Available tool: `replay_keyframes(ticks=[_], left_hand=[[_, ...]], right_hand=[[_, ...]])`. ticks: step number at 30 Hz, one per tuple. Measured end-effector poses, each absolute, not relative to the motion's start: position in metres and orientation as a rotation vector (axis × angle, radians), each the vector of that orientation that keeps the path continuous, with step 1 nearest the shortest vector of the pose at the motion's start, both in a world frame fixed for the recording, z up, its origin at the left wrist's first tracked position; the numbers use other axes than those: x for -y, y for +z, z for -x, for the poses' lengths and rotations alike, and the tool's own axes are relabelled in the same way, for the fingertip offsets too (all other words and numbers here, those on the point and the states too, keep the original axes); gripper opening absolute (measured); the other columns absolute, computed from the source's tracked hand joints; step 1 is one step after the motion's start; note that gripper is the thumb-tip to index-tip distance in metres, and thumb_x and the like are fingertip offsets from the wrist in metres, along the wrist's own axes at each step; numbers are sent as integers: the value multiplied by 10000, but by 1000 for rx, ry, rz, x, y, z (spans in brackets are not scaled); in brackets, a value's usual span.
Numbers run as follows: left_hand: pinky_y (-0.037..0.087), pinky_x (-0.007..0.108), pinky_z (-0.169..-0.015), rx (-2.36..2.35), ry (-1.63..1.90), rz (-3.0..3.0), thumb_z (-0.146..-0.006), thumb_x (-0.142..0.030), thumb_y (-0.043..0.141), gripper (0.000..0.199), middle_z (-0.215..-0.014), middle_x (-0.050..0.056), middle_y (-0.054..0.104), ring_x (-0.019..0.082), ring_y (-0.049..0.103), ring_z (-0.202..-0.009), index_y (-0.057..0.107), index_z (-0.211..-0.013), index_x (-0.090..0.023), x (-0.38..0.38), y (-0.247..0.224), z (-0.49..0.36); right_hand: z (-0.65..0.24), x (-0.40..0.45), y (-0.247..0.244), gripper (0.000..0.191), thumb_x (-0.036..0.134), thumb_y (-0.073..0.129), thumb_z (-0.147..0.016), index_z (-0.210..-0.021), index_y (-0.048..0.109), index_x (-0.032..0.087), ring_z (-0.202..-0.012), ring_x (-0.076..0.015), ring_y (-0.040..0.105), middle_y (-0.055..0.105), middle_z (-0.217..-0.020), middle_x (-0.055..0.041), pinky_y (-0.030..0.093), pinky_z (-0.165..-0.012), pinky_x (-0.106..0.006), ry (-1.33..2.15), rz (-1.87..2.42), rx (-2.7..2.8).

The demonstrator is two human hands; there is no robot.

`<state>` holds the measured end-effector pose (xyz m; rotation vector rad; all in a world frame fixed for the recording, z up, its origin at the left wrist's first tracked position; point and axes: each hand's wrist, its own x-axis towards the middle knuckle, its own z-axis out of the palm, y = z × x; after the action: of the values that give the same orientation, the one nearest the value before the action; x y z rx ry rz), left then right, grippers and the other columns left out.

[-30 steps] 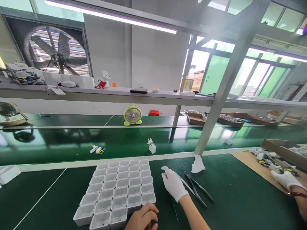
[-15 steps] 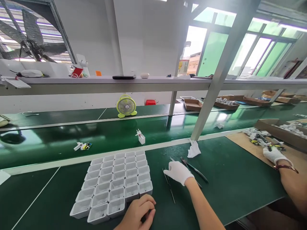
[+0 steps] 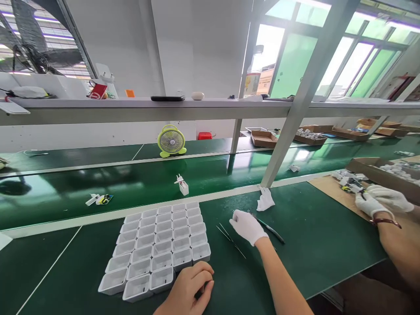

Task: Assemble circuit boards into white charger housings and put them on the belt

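Note:
My bare left hand [image 3: 192,286] rests on the green table, fingers loosely curled with nothing visible in them, against the near right corner of a block of white open plastic boxes [image 3: 136,286]. My right hand [image 3: 248,227], in a white glove, is closed with its knuckles up. It lies over slim tools beside dark-handled pliers [image 3: 273,229]; what its fingers hold is hidden. A pair of thin metal tweezers [image 3: 231,240] lies slanted on the table, just left of the right hand. Behind the pliers is a crumpled white cloth or glove [image 3: 265,199].
Along the back runs a glossy green belt [image 3: 216,175] carrying a white plug housing [image 3: 183,186] and a small circuit part [image 3: 104,199]. A slanted post [image 3: 288,131] rises at its edge. At right, a co-worker's gloved hands [image 3: 374,203] handle parts beside a cardboard tray [image 3: 364,168].
The tweezers have turned to a flatter slant. My right hand has shifted slightly up and right. Parts on the belt have moved left. The co-worker's second gloved hand has come into view.

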<state>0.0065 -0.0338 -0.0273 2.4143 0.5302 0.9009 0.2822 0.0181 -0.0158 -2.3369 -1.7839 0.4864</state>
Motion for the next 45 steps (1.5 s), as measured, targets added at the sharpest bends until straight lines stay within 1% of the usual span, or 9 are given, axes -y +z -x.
replay_keyframes(ticks=[3,7,11,18,23,28,32,41,45], left_hand=[[449,266,-624,-522,909,-2430,-975,-140,388,178,-949,41,656,139,633,-698,537,-909,-212,34,-28,-6],[434,273,-631,-529,880,-2434,-978,-134,381,185,-959,44,655,145,648,-732,533,-903,-209,35,-32,-5],[423,279,-632,-539,882,-2431,-981,-132,374,185,-961,42,643,140,623,-710,525,-907,-208,34,-35,-4],[418,271,-625,-508,905,-2455,-969,-116,382,172,-938,34,643,137,605,-700,509,-900,-209,36,-30,-4],[430,264,-606,-508,932,-2453,-968,-121,391,162,-929,33,645,141,610,-688,506,-899,-213,36,-30,-5],[439,270,-607,-519,922,-2453,-966,-129,395,168,-920,37,646,142,614,-677,530,-909,-213,36,-31,-7],[448,264,-617,-496,927,-2462,-957,-126,405,165,-910,42,650,149,629,-713,542,-921,-212,37,-30,-7],[481,257,-625,-474,953,-2481,-960,-120,400,186,-881,46,659,153,665,-735,555,-899,-201,37,-24,-6],[516,262,-603,-544,948,-2496,-976,-146,390,212,-995,81,671,143,653,-654,580,-903,-204,37,-23,-6]], right_hand=[[-301,-17,-14,155,228,486,-980,-1024,624,173,-1042,-256,680,689,-1114,-120,489,-834,-335,405,2460,1673],[-310,-18,-20,157,260,605,-929,-1025,637,140,-1076,-323,684,688,-1134,-171,504,-846,-381,444,2594,1600],[-309,-21,-27,165,232,559,-958,-1070,627,131,-1103,-333,677,690,-1118,-189,504,-868,-408,449,2626,1558],[-316,-24,-30,78,175,568,-942,-943,625,122,-1090,-345,658,666,-1145,-207,474,-859,-413,450,2494,1555],[-323,-28,-33,176,279,416,-1027,-951,548,190,-824,-225,685,687,-852,-82,460,-717,-311,524,2276,1427],[-326,-31,-36,182,235,427,-979,-1137,510,204,-515,-135,577,592,-689,26,449,-565,-255,722,2033,1299],[-330,-31,-34,349,324,480,-943,-1273,492,213,-506,-105,572,647,-803,12,469,-512,-227,921,1782,1271],[-333,-36,-37,448,486,701,-770,-1075,630,167,-556,-111,573,663,-717,-15,466,-525,-218,971,1579,1117],[-336,-40,-40,469,543,708,-750,-1012,645,160,-556,-107,554,652,-700,-14,449,-523,-215,932,1531,1045]])
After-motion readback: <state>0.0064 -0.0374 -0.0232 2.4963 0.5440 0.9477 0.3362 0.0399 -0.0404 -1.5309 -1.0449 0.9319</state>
